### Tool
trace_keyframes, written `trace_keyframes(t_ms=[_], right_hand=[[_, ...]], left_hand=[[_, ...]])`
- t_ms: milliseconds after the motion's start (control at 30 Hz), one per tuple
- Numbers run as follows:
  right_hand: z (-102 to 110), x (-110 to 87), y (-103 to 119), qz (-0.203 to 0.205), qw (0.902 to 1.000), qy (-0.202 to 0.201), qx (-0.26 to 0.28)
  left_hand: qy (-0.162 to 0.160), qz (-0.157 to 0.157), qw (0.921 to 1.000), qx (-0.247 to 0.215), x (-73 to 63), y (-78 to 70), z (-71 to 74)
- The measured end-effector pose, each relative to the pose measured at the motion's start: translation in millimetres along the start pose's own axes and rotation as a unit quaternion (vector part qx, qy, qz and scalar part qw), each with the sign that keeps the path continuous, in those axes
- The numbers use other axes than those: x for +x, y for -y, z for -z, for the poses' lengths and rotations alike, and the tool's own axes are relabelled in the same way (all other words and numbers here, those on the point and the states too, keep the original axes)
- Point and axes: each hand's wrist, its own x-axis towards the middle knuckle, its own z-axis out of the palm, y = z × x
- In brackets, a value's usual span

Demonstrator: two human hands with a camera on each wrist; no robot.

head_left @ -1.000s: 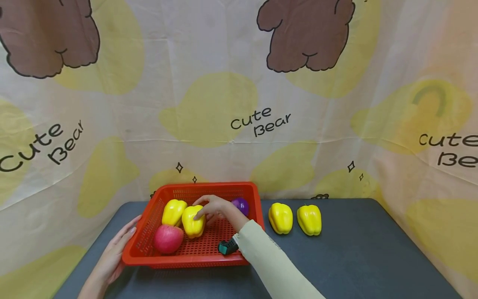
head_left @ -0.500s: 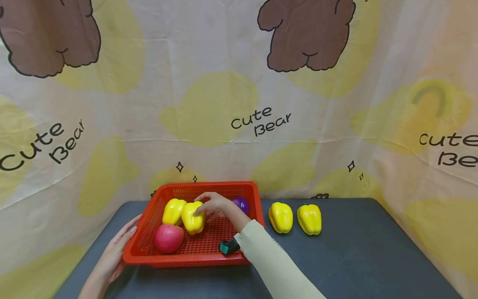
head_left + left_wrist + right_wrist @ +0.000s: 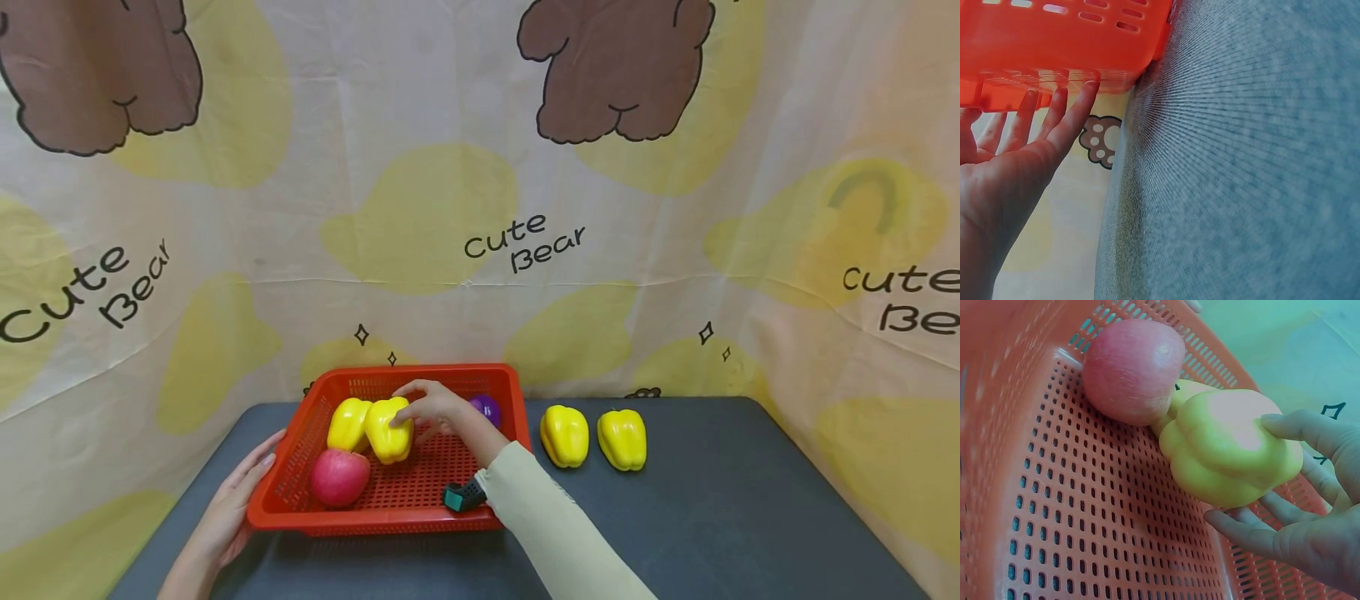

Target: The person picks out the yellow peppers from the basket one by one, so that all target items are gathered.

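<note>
In the head view, my right hand [image 3: 441,410] pinches a yellow bell pepper [image 3: 389,442] between thumb and fingers inside the red basket [image 3: 397,522]. The right wrist view has this bell pepper [image 3: 1225,447] close up, thumb on its upper side and fingers beneath. A second yellow bell pepper [image 3: 348,423] lies just left of it, with a red apple [image 3: 340,478] in front. Toward the basket's right end is a purple round object [image 3: 486,410], partly covered by my wrist. My left hand [image 3: 231,510] touches the basket's left side with extended fingers, as the left wrist view confirms.
Two more yellow bell peppers, one [image 3: 565,437] nearer the basket and one [image 3: 622,440] farther right, lie on the dark grey table [image 3: 735,500]. A printed curtain [image 3: 450,208] hangs close behind the table. A black strap with a teal face [image 3: 454,498] is on my right wrist.
The right hand has raised its bell pepper slightly and tipped it a little toward the pepper on its left. The left hand keeps its place at the basket.
</note>
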Motion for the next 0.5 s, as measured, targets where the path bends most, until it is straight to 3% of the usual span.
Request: trace_keyframes(t_ms=[167, 500], right_hand=[[1.2, -2.4, 1.7, 0.003, 0.9997, -0.011, 0.021], [3.5, -8.0, 4.6, 0.010, 0.9993, 0.005, 0.036]], left_hand=[[0.002, -0.007, 1.0000, -0.002, -0.3, 0.5, -0.4], [0.025, -0.027, 0.9993, -0.006, -0.3, 1.3, 1.0]])
